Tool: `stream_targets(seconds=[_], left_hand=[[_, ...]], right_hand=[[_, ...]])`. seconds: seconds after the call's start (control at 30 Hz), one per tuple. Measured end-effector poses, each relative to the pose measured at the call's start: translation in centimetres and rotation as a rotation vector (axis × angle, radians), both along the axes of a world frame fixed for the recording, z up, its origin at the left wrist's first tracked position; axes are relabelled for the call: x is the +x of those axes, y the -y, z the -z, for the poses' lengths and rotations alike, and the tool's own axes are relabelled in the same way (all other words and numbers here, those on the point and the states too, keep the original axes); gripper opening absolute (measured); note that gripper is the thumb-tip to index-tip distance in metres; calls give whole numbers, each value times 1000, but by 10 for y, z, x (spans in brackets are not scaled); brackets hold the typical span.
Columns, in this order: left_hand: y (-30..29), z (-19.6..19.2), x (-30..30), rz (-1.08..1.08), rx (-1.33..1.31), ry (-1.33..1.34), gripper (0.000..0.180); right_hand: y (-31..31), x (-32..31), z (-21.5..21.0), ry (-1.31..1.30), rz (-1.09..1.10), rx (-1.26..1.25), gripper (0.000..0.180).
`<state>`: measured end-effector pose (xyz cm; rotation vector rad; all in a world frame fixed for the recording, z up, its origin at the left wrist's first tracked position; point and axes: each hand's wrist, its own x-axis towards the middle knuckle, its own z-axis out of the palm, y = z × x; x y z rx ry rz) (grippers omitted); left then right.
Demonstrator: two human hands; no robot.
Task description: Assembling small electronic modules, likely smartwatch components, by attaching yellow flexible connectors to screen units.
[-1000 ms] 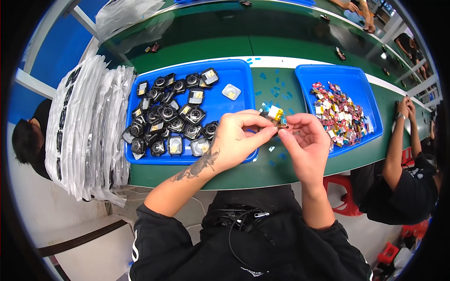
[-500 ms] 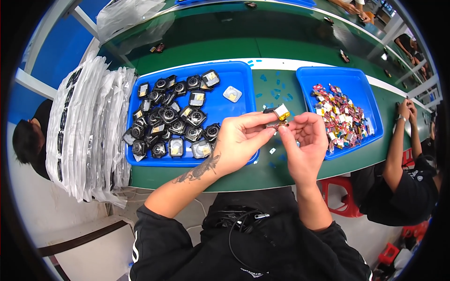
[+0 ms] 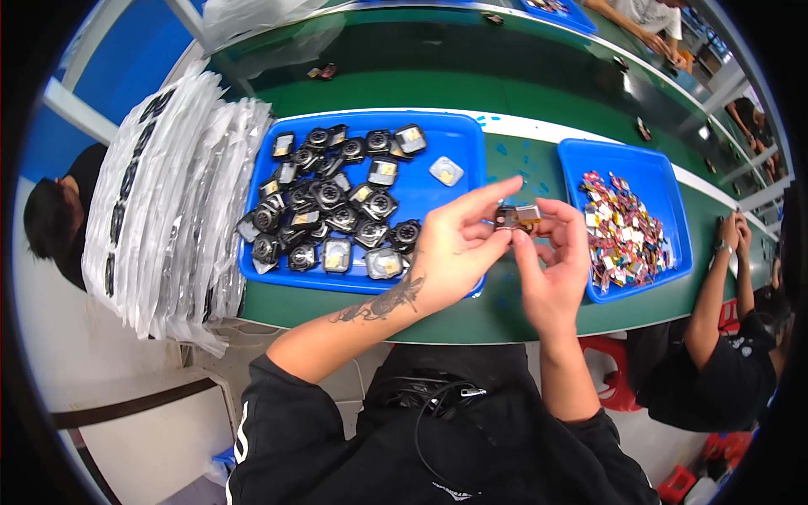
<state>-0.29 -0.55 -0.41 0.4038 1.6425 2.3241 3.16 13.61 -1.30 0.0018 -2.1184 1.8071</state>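
Note:
Between my two hands, above the green bench, is a small electronic assembly (image 3: pixel 515 216) with a dark base and a silver-and-gold block, like a small battery. My left hand (image 3: pixel 454 240) grips its left side between thumb and inner fingers, with the index finger stretched out above it. My right hand (image 3: pixel 557 265) pinches its right side, thumb below and fingers curled behind. Left of my hands, a blue tray (image 3: pixel 467 181) holds many black watch cases (image 3: pixel 328 194) and one pale square piece (image 3: pixel 446 171). On the right, another blue tray (image 3: pixel 673 194) holds a heap of small red, white and gold parts (image 3: pixel 623 231).
Plastic-sleeved stacks (image 3: pixel 160 210) stand at the bench's left end. Small blue scraps (image 3: pixel 526 160) lie between the trays. Beyond a white strip runs a dark green conveyor belt (image 3: pixel 404 71) with a few loose parts. Another person's arms (image 3: pixel 715 278) are at the far right.
The assembly has turned between my hands, showing its dark base more fully. My left index finger has lifted off it and straightened. The whole view has shifted slightly.

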Motion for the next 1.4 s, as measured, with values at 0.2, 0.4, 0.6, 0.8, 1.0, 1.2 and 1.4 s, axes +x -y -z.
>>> stream_targets(seconds=[0.2,0.4,0.6,0.8,1.0,1.2,1.4], left_hand=[[67,13,-50,-408,-1557,-882,21],[83,11,-57,-496,-1631,-744,22],[76,5,-55,-351,-1616,-613,45],[71,5,-56,-433,-1454,-712,10],[57,-13,-49,-334,-866,-587,14],[45,-16,-40,80,-198,16,18],[39,-8,-40,33,-132,80,25]], right_hand=[[-31,-94,-33,110,-275,61,43],[-71,-242,7,365,-3,283,51],[-92,-263,36,429,52,481,55],[-124,-243,-6,401,22,169,29],[-191,-172,-48,72,-109,837,15],[-186,-106,-30,218,-137,1061,18],[-188,-96,-16,99,108,1267,22]])
